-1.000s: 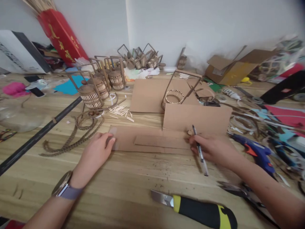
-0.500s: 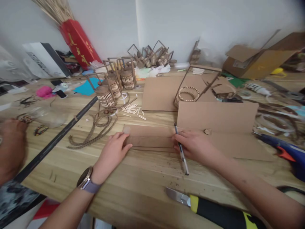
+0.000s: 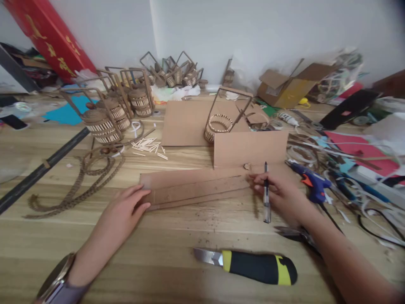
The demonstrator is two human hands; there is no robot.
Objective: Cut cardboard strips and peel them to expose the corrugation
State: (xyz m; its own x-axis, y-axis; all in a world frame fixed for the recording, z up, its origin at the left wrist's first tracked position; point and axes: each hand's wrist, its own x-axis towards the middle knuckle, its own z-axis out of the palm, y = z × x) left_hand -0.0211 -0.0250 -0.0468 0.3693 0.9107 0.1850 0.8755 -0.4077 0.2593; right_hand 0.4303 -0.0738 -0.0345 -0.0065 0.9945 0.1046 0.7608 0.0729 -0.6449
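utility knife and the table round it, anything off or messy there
The utility knife lies with its blade bare, pointing left. Dark crumbs are scattered on the table between it and the cardboard strip, looking like spilled debris.

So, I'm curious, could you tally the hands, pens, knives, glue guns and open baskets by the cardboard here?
Hands: 2, left hand and right hand
Pen: 1
Knife: 1
Glue gun: 1
Open basket by the cardboard: 1
Total: 6
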